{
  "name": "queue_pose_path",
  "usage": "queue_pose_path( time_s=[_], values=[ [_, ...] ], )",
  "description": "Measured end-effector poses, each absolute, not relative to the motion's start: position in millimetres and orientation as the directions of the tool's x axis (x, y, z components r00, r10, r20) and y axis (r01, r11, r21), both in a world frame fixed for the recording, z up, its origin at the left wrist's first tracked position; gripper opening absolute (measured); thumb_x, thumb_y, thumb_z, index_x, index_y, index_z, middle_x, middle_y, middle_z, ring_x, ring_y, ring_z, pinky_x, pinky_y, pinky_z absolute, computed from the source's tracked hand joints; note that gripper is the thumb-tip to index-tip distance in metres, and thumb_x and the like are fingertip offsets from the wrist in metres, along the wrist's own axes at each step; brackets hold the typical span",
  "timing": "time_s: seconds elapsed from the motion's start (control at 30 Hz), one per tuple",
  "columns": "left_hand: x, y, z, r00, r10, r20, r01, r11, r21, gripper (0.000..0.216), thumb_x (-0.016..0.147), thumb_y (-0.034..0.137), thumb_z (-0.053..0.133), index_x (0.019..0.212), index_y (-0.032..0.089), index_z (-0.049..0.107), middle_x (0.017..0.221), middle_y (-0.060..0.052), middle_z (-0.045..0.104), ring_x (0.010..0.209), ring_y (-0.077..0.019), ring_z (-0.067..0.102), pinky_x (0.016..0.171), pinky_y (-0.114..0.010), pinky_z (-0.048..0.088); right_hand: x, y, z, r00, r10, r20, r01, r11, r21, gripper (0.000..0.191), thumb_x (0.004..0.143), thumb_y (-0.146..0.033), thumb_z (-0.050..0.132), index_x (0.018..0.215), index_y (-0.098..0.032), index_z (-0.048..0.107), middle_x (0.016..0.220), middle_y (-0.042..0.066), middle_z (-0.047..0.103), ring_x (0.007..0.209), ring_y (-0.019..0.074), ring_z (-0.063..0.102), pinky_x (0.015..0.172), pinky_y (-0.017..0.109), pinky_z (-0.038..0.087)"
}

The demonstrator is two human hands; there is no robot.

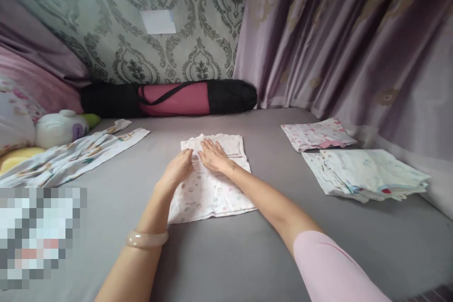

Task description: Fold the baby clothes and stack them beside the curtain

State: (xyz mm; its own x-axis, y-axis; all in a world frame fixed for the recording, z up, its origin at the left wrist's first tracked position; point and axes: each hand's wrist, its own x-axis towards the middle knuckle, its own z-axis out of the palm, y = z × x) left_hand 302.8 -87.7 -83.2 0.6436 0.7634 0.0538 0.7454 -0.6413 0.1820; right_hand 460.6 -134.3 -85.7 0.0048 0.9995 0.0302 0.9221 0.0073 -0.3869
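A small white garment [212,198] with a pastel print lies flat on the grey sheet in front of me, its far part folded over in a layer. My right hand [213,156] rests palm down on that folded layer, fingers stretched out. At the garment's left side is my left hand [180,166], its fingers bent in against the cloth; their tips are partly hidden. A pale bangle [146,239] circles my left wrist.
To the right lie a folded pink-printed cloth [318,134] and a stack of folded pale clothes [368,174]. A printed cloth [102,151] and a plush toy [58,128] are on the left. A black and dark-pink long bag [173,99] lies along the wall.
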Motion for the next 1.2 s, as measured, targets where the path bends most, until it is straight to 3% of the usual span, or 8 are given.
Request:
queue_pose_path(
  time_s=[0.17, 0.37, 0.5, 0.7, 0.9, 1.2],
  values=[
    [341, -80, -81, 0.656, 0.751, 0.073, 0.743, -0.660, 0.110, 0.041, 0.088, 0.007, 0.040, 0.127, 0.011, 0.054, 0.134, -0.017, 0.059, 0.132, -0.0221, 0.050, 0.108, -0.031, 0.040, 469, -146, -90, 0.002, 1.000, -0.015, 0.942, -0.007, -0.336, 0.062, 0.101, -0.035, 0.021, 0.153, -0.003, 0.030, 0.163, 0.014, 0.023, 0.152, 0.0245, 0.015, 0.123, 0.045, 0.007],
    [354, -76, -97, 0.546, 0.831, 0.103, 0.829, -0.554, 0.074, 0.046, 0.102, 0.029, 0.028, 0.136, 0.007, 0.048, 0.148, -0.024, 0.046, 0.141, -0.0318, 0.039, 0.114, -0.049, 0.033, 469, -148, -102, -0.030, 0.998, 0.055, 0.958, 0.045, -0.284, 0.060, 0.098, -0.031, 0.028, 0.152, -0.005, 0.033, 0.162, 0.012, 0.027, 0.151, 0.0224, 0.018, 0.123, 0.043, 0.008],
    [349, -76, -108, 0.525, 0.844, 0.105, 0.844, -0.533, 0.066, 0.054, 0.103, 0.037, 0.025, 0.144, 0.006, 0.041, 0.154, -0.023, 0.038, 0.145, -0.0324, 0.032, 0.116, -0.049, 0.029, 476, -151, -101, -0.035, 0.998, 0.049, 0.953, 0.048, -0.300, 0.064, 0.098, -0.034, 0.027, 0.153, -0.002, 0.029, 0.162, 0.015, 0.025, 0.151, 0.0236, 0.018, 0.123, 0.042, 0.009],
    [351, -78, -107, 0.502, 0.857, 0.113, 0.855, -0.512, 0.080, 0.054, 0.101, 0.038, 0.026, 0.144, 0.010, 0.041, 0.154, -0.023, 0.039, 0.144, -0.0310, 0.034, 0.114, -0.050, 0.031, 489, -160, -96, 0.098, 0.995, 0.018, 0.959, -0.089, -0.268, 0.068, 0.099, -0.039, 0.026, 0.153, 0.003, 0.026, 0.163, 0.019, 0.019, 0.151, 0.0268, 0.014, 0.122, 0.040, 0.008],
    [352, -78, -106, 0.480, 0.874, 0.076, 0.865, -0.486, 0.123, 0.058, 0.101, 0.039, 0.022, 0.146, 0.006, 0.039, 0.157, -0.023, 0.033, 0.147, -0.0321, 0.029, 0.119, -0.048, 0.024, 502, -167, -93, 0.192, 0.981, -0.014, 0.959, -0.191, -0.210, 0.071, 0.100, -0.040, 0.026, 0.153, 0.007, 0.024, 0.162, 0.023, 0.018, 0.151, 0.0302, 0.014, 0.122, 0.040, 0.007],
    [352, -75, -108, 0.465, 0.881, 0.083, 0.870, -0.472, 0.139, 0.058, 0.101, 0.039, 0.024, 0.146, 0.007, 0.040, 0.156, -0.022, 0.035, 0.147, -0.0317, 0.030, 0.118, -0.048, 0.025, 527, -172, -95, 0.287, 0.958, -0.008, 0.935, -0.282, -0.218, 0.070, 0.100, -0.039, 0.025, 0.152, 0.007, 0.024, 0.162, 0.022, 0.018, 0.151, 0.0302, 0.014, 0.121, 0.039, 0.008]
  ],
)
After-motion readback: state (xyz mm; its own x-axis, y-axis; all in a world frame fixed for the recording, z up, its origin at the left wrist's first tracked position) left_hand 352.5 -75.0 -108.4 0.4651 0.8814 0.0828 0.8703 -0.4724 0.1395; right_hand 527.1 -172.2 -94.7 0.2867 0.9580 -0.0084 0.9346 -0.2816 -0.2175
